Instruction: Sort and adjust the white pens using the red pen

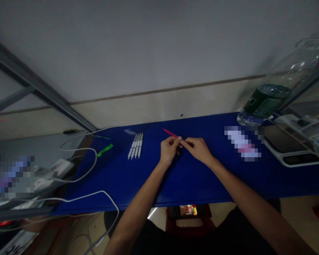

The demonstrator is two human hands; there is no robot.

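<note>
Pink pen point(169, 132) is pinched between closed fingertips of left hand point(168, 151) and right hand point(199, 148); best kept steady, free end toward the bench's point(191, 180) far edge, tbh.

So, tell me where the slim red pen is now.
In the head view, the slim red pen is mid-picture, held between the left hand and right hand over the blue table, right of four white-and-grey pens.

4 pens point(135, 146) left of hands point(178, 145), bottle point(268, 95) behind right.
</note>
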